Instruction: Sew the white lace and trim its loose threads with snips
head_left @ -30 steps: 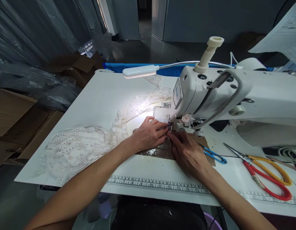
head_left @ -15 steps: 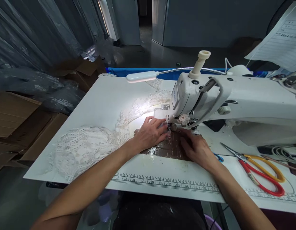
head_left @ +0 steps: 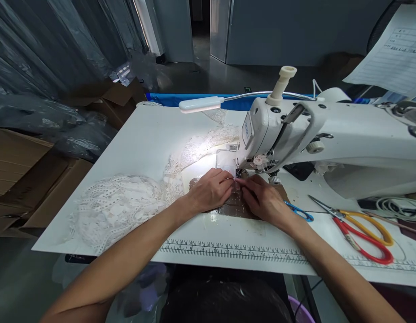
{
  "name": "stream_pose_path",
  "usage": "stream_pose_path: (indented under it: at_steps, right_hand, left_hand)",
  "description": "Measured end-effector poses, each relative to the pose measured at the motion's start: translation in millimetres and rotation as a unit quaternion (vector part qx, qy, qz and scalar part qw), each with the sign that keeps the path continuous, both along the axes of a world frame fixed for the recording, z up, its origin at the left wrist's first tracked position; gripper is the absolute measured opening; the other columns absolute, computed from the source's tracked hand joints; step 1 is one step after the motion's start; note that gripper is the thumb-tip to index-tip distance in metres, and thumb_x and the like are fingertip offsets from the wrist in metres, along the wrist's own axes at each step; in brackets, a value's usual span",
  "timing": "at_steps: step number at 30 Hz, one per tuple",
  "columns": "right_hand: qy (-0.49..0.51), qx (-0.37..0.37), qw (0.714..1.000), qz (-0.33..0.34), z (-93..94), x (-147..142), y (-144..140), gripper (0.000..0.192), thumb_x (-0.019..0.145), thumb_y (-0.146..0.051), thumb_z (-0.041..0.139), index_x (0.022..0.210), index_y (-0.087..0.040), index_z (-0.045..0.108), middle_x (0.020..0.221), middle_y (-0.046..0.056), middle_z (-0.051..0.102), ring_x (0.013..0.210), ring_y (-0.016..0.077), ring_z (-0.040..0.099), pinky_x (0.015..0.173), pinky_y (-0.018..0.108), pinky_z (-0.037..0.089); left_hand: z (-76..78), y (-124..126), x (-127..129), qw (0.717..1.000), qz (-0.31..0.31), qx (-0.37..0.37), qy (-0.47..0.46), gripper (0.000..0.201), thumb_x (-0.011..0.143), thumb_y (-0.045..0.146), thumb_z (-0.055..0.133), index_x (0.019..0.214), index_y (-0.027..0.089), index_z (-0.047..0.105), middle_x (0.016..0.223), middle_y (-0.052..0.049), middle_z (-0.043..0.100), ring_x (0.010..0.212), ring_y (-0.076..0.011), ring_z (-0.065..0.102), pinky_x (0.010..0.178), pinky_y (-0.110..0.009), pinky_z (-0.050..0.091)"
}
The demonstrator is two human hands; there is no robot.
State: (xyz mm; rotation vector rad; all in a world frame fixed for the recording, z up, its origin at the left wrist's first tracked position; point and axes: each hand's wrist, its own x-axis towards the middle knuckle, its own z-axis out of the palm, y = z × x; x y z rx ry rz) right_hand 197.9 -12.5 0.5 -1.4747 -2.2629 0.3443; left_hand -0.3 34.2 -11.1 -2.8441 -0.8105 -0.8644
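Fingertips of my left hand (head_left: 212, 190) and my right hand (head_left: 263, 197) meet just in front of the needle area of a white sewing machine (head_left: 261, 130). Both hands are closed in a pinch on a small pale, pinkish piece of fabric (head_left: 238, 183), mostly hidden by the fingers. Under them lies a shiny brown plate (head_left: 233, 210) on the white table. White lace fabric (head_left: 120, 206) is heaped left of my left forearm and runs back behind the hand towards the machine. Small blue-handled snips (head_left: 300, 211) lie beside my right wrist.
Large scissors (head_left: 357, 231) with red and orange handles lie to the right. A printed ruler (head_left: 228, 251) runs along the table's front edge. A lit lamp (head_left: 201, 104) hangs over the lace. Cardboard boxes (head_left: 29, 175) stand left of the table, and a paper sheet (head_left: 392, 49) hangs upper right.
My right hand has moved left and in towards the needle, its fingers now pinched against my left fingertips. My left hand's fingers have curled in. The blue snips show more.
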Motion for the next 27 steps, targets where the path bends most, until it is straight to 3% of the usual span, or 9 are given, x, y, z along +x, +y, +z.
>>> stream_pose_path:
  at_steps: [7, 13, 17, 22, 27]
  right_hand:
    - [-0.002, 0.027, 0.999, 0.026, -11.8, 5, -5, 0.04, 0.091, -0.016, 0.044, 0.127, -0.017, 0.062, 0.103, 0.015, 0.061, 0.088, 0.0256, 0.063, 0.077, 0.042, 0.055]
    - [0.048, 0.035, 0.998, 0.037, -11.3, 8, -5, 0.038, 0.09, -0.013, 0.044, 0.121, -0.018, 0.066, 0.103, 0.013, 0.064, 0.092, 0.0254, 0.064, 0.08, 0.041, 0.055]
    - [0.074, 0.034, 0.997, 0.005, -9.6, 9, -5, 0.034, 0.088, -0.013, 0.045, 0.11, -0.018, 0.07, 0.101, 0.012, 0.068, 0.089, 0.0245, 0.065, 0.078, 0.039, 0.055]
    - [0.089, 0.016, 0.996, -0.014, -9.6, 8, -2, 0.037, 0.09, -0.017, 0.045, 0.121, -0.018, 0.065, 0.098, 0.011, 0.071, 0.087, 0.0243, 0.067, 0.076, 0.037, 0.055]
    - [-0.001, -0.004, 1.0, -0.023, -8.6, 4, 5, 0.036, 0.092, -0.022, 0.046, 0.122, -0.021, 0.065, 0.109, 0.012, 0.069, 0.093, 0.0266, 0.067, 0.073, 0.038, 0.055]
  left_hand:
    - [-2.3, 6, -5, 0.997, -0.033, -0.07, 0.011, 0.021, 0.095, 0.022, 0.046, 0.101, 0.013, 0.065, 0.106, -0.01, 0.067, 0.089, -0.0184, 0.062, 0.077, -0.036, 0.05]
    - [0.8, 7, -7, 0.996, -0.032, -0.07, 0.044, 0.024, 0.096, 0.023, 0.046, 0.107, 0.013, 0.064, 0.112, -0.01, 0.067, 0.089, -0.0191, 0.06, 0.073, -0.035, 0.047]
    - [2.1, 8, -8, 0.995, -0.031, -0.062, 0.068, 0.025, 0.095, 0.023, 0.046, 0.111, 0.017, 0.064, 0.114, -0.009, 0.066, 0.087, -0.0189, 0.057, 0.073, -0.035, 0.045]
    - [2.9, 6, -7, 0.997, -0.03, -0.035, 0.065, 0.021, 0.094, 0.022, 0.048, 0.101, 0.017, 0.067, 0.109, -0.009, 0.068, 0.082, -0.0176, 0.057, 0.074, -0.036, 0.043]
    - [5.1, 3, -5, 0.999, -0.034, 0.006, 0.008, 0.021, 0.091, 0.022, 0.051, 0.079, 0.018, 0.066, 0.087, -0.004, 0.07, 0.073, -0.0146, 0.057, 0.077, -0.037, 0.044]
